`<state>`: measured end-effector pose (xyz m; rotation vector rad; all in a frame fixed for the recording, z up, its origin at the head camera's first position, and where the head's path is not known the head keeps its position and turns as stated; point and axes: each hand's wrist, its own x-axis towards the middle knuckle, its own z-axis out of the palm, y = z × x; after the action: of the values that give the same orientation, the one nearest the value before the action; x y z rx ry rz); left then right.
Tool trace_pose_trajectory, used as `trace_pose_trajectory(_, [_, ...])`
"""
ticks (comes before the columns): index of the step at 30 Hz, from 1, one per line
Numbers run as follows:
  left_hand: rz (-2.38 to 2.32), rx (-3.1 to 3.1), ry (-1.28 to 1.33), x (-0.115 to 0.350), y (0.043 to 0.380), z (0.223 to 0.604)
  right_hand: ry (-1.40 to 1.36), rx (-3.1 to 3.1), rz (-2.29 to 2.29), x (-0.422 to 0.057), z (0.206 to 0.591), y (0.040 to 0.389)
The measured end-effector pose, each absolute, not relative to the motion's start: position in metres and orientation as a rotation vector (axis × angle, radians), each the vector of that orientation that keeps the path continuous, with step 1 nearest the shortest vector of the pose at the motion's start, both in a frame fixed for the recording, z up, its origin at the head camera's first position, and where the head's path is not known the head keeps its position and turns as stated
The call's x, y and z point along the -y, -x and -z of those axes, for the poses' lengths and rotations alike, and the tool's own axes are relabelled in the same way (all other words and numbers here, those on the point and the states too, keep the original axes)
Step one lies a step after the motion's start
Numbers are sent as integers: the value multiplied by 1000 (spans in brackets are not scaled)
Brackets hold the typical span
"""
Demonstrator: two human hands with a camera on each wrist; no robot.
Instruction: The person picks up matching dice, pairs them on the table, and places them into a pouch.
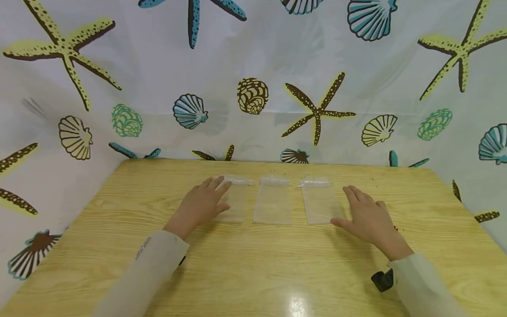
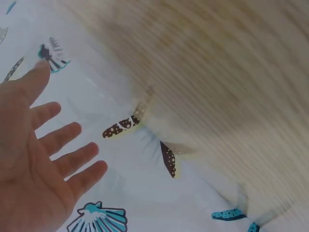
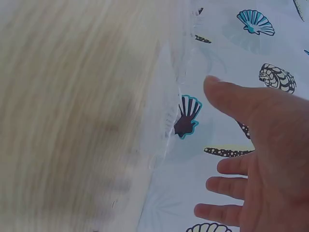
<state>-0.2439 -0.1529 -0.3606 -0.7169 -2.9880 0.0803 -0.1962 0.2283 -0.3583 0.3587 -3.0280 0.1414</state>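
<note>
Fingers apart, your left hand (image 1: 201, 203) has the left pouch (image 1: 236, 203) just rightward, your right hand (image 1: 368, 216) the right pouch (image 1: 320, 203) just leftward; the middle pouch (image 1: 272, 203) lies between, long axes running away from you.

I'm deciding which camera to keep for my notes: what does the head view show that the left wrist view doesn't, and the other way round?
Only the head view shows the three see-through bags in a row, the right hand and both sleeves.

Only the left wrist view shows the palm side of the left hand; the head view shows its back.

Both show the left hand, the wooden table and the cloth printed with shells and starfish.
</note>
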Motion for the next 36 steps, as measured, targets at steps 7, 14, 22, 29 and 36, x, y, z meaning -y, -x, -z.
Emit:
trace_pose_trajectory(7, [-192,3005,749,149,243,364,-382,3003,-158,-243,361,184])
trace_pose_trajectory(14, [49,3073,885,142,256,374,-399,3044,-323,-264,365,171])
trace_pose_trajectory(22, [9,3090,924,150,261,383,-426,3079,-464,-276,367,167])
trace_pose_trajectory(29, [-11,3107,1032,150,260,383,-435,3087,-435,-286,373,163])
trace_pose_trajectory(36, [28,3117,1052,148,261,380,-371,3062,-427,-295,376,164])
